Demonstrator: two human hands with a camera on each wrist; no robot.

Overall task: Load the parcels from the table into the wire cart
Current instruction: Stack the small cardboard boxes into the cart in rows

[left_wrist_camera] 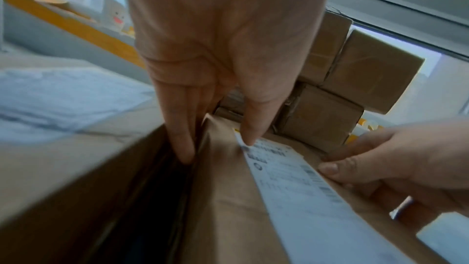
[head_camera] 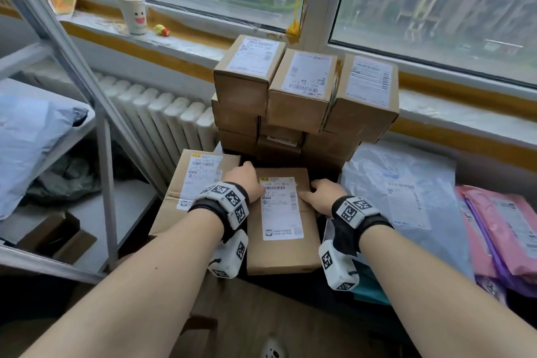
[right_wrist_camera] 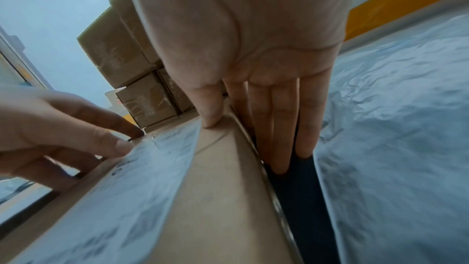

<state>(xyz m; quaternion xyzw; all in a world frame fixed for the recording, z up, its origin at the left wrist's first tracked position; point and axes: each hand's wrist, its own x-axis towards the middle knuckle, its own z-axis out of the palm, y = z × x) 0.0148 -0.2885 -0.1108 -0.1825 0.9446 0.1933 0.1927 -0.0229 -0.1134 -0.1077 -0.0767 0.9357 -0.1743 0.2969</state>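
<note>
flat cardboard parcel [head_camera: 283,221] lies on the bench between both grips | left hand [head_camera: 245,180] thumb on top, fingers down its left side | right hand [head_camera: 321,195] likewise on right edge | stacked boxes [head_camera: 302,96] just beyond the grips | grey mailer bag [head_camera: 406,197] right of right grip

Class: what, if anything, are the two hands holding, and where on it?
Both hands grip the flat cardboard parcel: left hand on its left edge, right hand on its right edge, thumbs on top, fingers down the sides.

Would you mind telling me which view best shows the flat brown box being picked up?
The head view: the flat brown box appears whole, label up. Each wrist view shows only one top edge where the fingers go down its side.
</note>
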